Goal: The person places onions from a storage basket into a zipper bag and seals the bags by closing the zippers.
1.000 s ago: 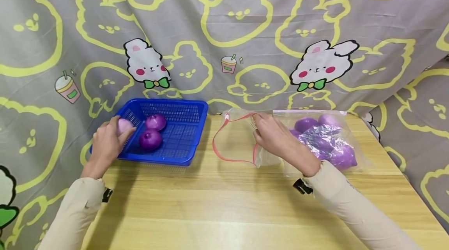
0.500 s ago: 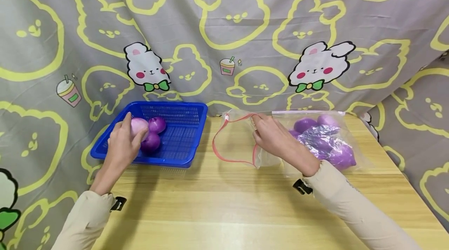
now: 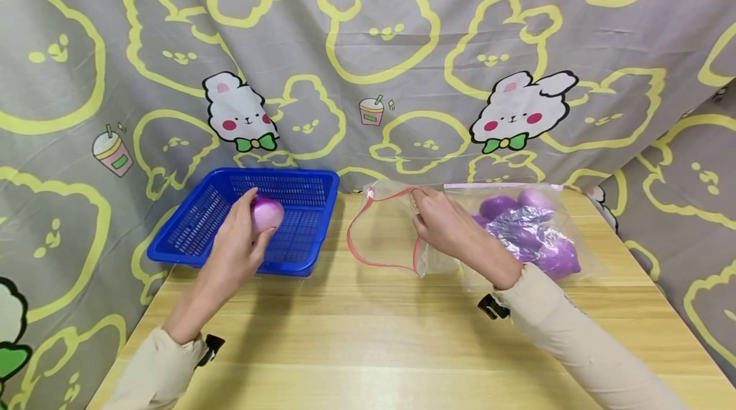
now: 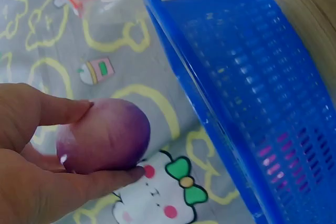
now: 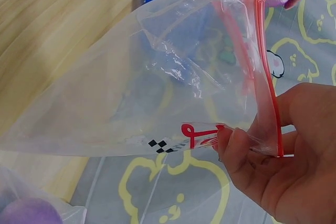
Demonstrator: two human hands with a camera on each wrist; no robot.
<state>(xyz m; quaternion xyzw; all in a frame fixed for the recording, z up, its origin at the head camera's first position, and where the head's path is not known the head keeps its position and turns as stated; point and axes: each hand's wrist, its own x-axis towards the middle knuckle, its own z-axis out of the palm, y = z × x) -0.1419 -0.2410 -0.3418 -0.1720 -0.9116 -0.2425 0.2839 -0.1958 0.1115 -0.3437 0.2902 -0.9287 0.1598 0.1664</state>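
Observation:
My left hand (image 3: 236,237) grips a purple onion (image 3: 267,215) above the blue plastic basket (image 3: 192,225). In the left wrist view the onion (image 4: 107,135) sits between thumb and fingers, beside the basket wall (image 4: 247,66) and apart from it. Purple shows through the basket's slots there; in the head view my hand hides what lies inside. With its fingers and thumb, my right hand (image 3: 445,221) pinches the rim of a clear zip bag (image 3: 439,263). The bag's red-edged mouth gapes toward the basket, and in the right wrist view the bag (image 5: 173,77) looks empty.
A second clear bag (image 3: 589,247) holding several purple onions (image 3: 497,207) lies right of my right hand. Everything stands on a pale wooden table (image 3: 368,333). A grey patterned curtain (image 3: 402,91) hangs behind the table.
My left hand has carried the onion rightward, from the basket's left side to above its middle, now covering the two onions seen inside earlier. The right hand keeps its hold on the bag.

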